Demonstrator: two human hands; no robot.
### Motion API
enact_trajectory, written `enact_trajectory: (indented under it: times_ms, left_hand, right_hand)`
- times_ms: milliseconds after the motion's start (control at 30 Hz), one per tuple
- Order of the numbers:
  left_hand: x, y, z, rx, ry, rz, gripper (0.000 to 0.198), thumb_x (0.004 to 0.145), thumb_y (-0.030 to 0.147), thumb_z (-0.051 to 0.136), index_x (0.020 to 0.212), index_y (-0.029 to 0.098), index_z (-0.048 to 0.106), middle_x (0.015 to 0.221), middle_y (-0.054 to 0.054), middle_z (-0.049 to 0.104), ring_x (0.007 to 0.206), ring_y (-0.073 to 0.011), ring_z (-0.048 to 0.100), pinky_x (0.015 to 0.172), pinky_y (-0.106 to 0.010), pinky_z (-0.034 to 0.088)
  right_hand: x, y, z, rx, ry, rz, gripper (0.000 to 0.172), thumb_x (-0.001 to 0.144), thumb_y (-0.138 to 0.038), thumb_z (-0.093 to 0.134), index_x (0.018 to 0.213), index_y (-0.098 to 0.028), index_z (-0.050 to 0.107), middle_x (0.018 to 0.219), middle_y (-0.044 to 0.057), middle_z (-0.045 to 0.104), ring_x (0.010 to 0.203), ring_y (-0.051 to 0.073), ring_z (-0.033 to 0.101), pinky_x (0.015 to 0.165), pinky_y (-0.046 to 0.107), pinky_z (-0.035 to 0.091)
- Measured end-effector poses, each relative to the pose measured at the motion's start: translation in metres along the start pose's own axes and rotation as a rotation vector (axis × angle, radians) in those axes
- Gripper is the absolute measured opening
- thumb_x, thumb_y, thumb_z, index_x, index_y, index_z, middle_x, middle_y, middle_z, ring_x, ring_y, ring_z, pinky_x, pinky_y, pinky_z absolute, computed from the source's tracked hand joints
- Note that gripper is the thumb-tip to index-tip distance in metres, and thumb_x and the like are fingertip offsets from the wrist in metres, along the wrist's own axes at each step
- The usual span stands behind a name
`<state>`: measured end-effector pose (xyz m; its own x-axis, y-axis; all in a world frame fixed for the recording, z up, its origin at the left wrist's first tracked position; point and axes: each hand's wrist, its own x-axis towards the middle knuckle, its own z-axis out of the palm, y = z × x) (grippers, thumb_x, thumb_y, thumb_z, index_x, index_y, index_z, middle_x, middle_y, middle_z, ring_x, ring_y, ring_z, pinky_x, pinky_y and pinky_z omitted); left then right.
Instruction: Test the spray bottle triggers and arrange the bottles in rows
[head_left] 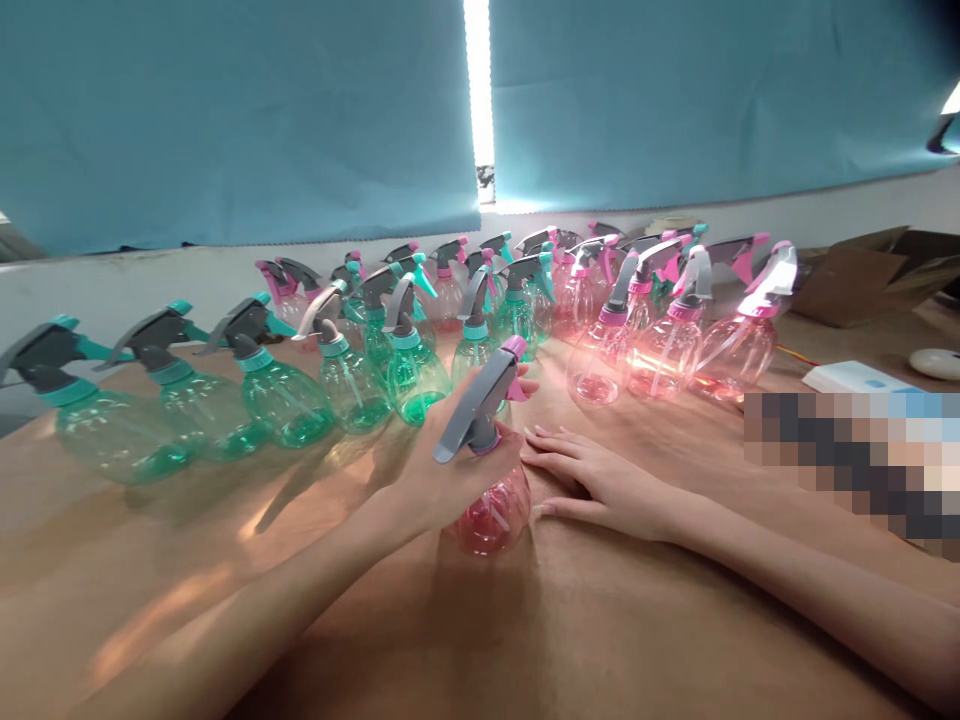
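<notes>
A clear pink spray bottle [491, 515] with a grey and pink trigger head stands upright on the table in front of me. My left hand [442, 465] is wrapped round its upper part, just under the head, with some fingertips showing beyond the trigger. Close by on the right, my right hand [592, 480] lies flat on the table with its fingers stretched out towards the bottle; whether the fingertips touch it I cannot tell. Green spray bottles, among them a near one [289, 405], stand to the left. Pink ones, such as this spray bottle [664, 355], stand to the right.
Several more spray bottles, pink and green mixed, crowd the back of the brown table [615, 640]. An open cardboard box [855, 275] sits at the back right, with a white box-shaped object [855, 378] nearer. Blue-green curtains [240, 120] hang behind.
</notes>
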<state>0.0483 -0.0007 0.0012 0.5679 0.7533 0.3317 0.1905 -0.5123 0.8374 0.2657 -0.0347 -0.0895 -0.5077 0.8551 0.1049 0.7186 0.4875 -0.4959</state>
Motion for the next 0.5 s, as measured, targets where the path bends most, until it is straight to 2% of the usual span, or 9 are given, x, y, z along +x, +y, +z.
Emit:
enact_trajectory:
  times_ms: [100,233,400,500]
  left_hand:
    - [-0.0001,-0.0003,-0.0012,-0.035,-0.012,0.009,0.034,0.077,0.020,0.055,0.110,0.024,0.056,0.070,0.004,0.056,0.051,-0.0105,0.043,0.054,-0.026,0.043]
    - [0.0006,0.0004,-0.0028,-0.017,-0.013,0.014,0.032,0.075,0.019,0.055,0.106,0.022,0.059,0.055,0.008,0.044,0.048,-0.0109,0.040,0.050,-0.025,0.041]
    - [0.0005,0.0014,-0.0034,0.023,0.019,0.014,0.033,0.071,0.020,0.055,0.103,0.024,0.059,0.073,0.002,0.061,0.055,-0.0131,0.049,0.057,-0.029,0.047]
    - [-0.0002,0.0013,-0.0038,0.049,0.024,-0.021,0.031,0.070,0.023,0.055,0.101,0.026,0.058,0.064,0.004,0.056,0.052,-0.0151,0.048,0.052,-0.029,0.045]
  right_hand:
    - [-0.0001,0.0005,0.0008,0.012,0.016,-0.004,0.069,0.091,-0.063,0.051,0.147,-0.023,0.043,0.156,0.010,0.037,0.146,0.032,0.027,0.118,0.053,0.024]
    - [0.0005,0.0014,0.0014,0.003,0.007,-0.007,0.069,0.091,-0.063,0.050,0.147,-0.023,0.043,0.156,0.011,0.036,0.146,0.031,0.026,0.118,0.053,0.024]
    - [0.0015,0.0025,0.0015,-0.017,-0.001,-0.019,0.069,0.092,-0.063,0.049,0.148,-0.023,0.042,0.156,0.011,0.037,0.146,0.029,0.026,0.118,0.053,0.024]
    - [0.0012,0.0014,0.0008,-0.015,0.007,-0.023,0.069,0.092,-0.063,0.048,0.148,-0.023,0.043,0.156,0.011,0.036,0.146,0.030,0.026,0.118,0.054,0.024]
